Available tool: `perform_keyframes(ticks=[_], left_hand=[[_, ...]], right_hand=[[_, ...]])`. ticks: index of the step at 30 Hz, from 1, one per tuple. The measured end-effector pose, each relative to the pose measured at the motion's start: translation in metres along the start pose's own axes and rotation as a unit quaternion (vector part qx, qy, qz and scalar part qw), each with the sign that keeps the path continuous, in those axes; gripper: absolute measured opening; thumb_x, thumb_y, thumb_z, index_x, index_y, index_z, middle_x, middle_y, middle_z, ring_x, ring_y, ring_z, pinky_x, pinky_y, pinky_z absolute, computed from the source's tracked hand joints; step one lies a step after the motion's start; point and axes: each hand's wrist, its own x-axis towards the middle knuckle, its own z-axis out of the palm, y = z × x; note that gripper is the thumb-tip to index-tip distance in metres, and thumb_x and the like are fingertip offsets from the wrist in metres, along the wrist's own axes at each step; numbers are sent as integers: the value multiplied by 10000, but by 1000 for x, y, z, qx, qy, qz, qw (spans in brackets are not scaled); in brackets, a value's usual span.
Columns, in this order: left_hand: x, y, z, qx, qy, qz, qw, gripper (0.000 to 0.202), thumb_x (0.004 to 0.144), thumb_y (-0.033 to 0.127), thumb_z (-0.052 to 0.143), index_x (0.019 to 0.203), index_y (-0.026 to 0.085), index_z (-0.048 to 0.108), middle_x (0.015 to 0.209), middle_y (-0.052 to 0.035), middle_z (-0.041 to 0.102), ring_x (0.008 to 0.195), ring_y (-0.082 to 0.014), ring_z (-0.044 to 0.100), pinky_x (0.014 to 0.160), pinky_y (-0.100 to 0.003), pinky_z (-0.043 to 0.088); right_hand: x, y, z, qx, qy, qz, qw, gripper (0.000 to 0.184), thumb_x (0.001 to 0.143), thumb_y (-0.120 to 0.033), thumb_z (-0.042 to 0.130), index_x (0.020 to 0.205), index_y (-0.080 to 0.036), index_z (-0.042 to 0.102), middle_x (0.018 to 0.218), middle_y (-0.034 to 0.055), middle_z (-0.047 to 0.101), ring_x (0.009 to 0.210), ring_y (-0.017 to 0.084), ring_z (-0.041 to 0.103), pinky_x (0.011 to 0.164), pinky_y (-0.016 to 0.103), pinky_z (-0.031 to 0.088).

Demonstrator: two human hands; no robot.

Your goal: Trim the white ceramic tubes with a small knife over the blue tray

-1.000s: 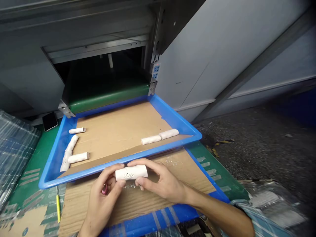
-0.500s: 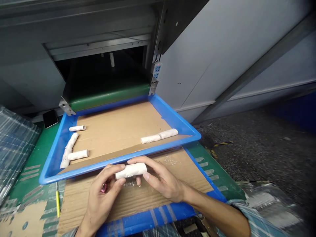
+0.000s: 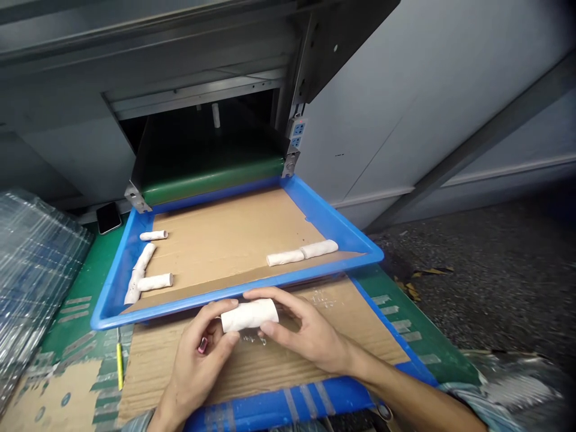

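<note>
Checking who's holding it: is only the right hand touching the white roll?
No, the left hand and right hand both hold the white roll above the cardboard.

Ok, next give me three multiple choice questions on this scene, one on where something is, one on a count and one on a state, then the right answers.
1. Where does the black phone lie relative to the blue tray?
A) Inside the tray
B) Outside it, just past its far left corner
C) Under the hands

2. How many white rolls lie end to end near the tray's right side?
A) One
B) Three
C) Two

3. What state is the white roll in front of the tray in?
A) Held between the left hand and right hand
B) Lying untouched on the cardboard
C) Broken in two

Answers:
1. B, it lies outside the tray's rim.
2. C, two rolls meet end to end there.
3. A, fingers of both hands are around it.
</note>
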Motion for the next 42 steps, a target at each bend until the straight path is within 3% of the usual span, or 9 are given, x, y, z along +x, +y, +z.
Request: perform_keyframes(ticks=[7,12,17,22,31,34,37,39,42], left_hand=[[1,7,3,-60,-7,-18,998,396,973,457,781,1295,230,747,1265,-113,775,1063,-254,747,868,-293,619],[-1,6,2,-36,15,-14,999,395,958,449,801,1285,229,771,1309,-119,766,1129,-273,731,871,-285,607],[1,2,-2,-39,-18,-2,999,376,995,416,759,1325,237,752,1318,-118,773,989,-231,767,884,-295,620],[4,5,-4,3,-3,23,1000,348,973,420,783,1264,230,793,1271,-120,796,1082,-260,769,914,-298,623],[3,7,-1,-52,-5,-20,998,414,988,486,752,1293,207,746,1333,-138,761,1057,-261,782,920,-319,629],[5,7,0,-47,2,-4,999,413,995,483,739,1297,201,725,1243,-123,777,960,-231,771,830,-288,617],[6,13,1,-6,-2,19,1000,380,1020,466,699,1287,195,710,990,-71,774,753,-180,696,656,-238,540],[6,23,0,40,-10,30,999,338,1026,437,689,1263,198,712,856,-31,730,648,-151,605,572,-221,459],[4,45,-2,83,-29,65,994,281,1019,397,699,1228,210,718,830,-11,701,614,-130,517,557,-215,406]], right_hand=[[2,-3,0,-16,3,-19,1000,401,961,-450,778,1303,-243,744,1235,79,790,1123,239,742,1020,381,594],[2,-3,-2,16,-8,15,1000,501,929,-589,804,1275,-229,774,1217,78,814,1110,243,767,996,370,612],[3,-3,-2,-7,-3,-9,1000,507,917,-583,823,1294,-248,777,1232,75,816,1131,243,763,1034,391,593],[3,-2,0,29,-1,13,1000,549,922,-619,802,1321,-244,770,1228,80,816,1110,243,771,1024,412,610],[5,-2,1,-5,-1,-38,999,355,956,-393,816,1275,-244,774,1229,70,801,1132,223,749,1063,419,585],[8,0,2,-14,1,-74,997,312,965,-294,793,1269,-236,757,1263,75,786,1190,222,733,1085,413,573],[9,-6,1,-48,-7,-94,994,328,965,-304,798,1276,-234,723,1274,74,775,1211,230,724,1077,407,571],[8,-17,-1,-123,-20,-102,987,353,957,-328,822,1276,-241,698,1244,62,779,1161,236,734,1023,392,579],[2,-42,-2,-259,-12,-144,955,271,996,-344,793,1217,-234,682,1116,46,797,986,229,747,902,366,574]])
